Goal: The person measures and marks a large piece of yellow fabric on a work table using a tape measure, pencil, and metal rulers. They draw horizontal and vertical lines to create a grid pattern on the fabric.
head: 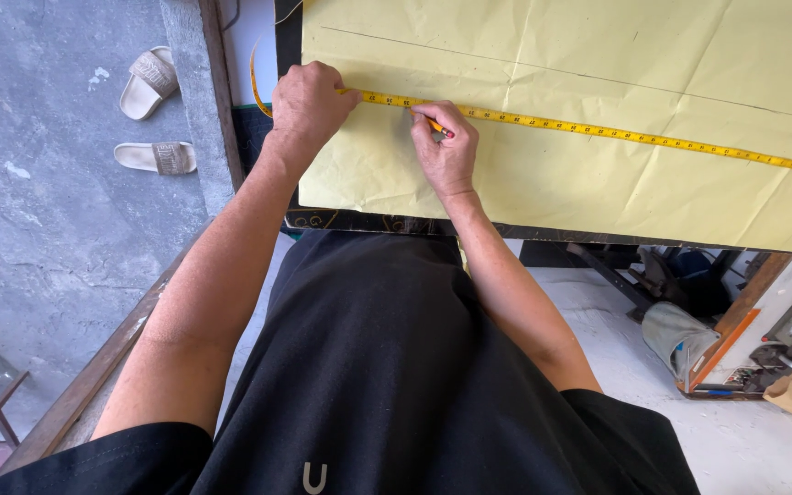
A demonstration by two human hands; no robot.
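Observation:
A large pale yellow sheet of paper (pixel 598 73) lies creased on a dark table (pixel 368 223). Across it runs a yellow measuring tape (pixel 598 130), from the paper's left edge to the far right. My left hand (pixel 309 101) presses the tape's end down at the paper's left edge. Just to its right, my right hand (pixel 446 147) grips a pencil (pixel 434 125) with its tip at the tape's lower edge. A thin drawn line (pixel 524 62) crosses the paper above the tape.
Two beige sandals (pixel 150 82) lie on the grey concrete floor at the left. A wooden beam (pixel 93 376) runs along the lower left. Under the table at the right sit machine parts, a grey bag (pixel 676 337) and an orange-edged board (pixel 735 330).

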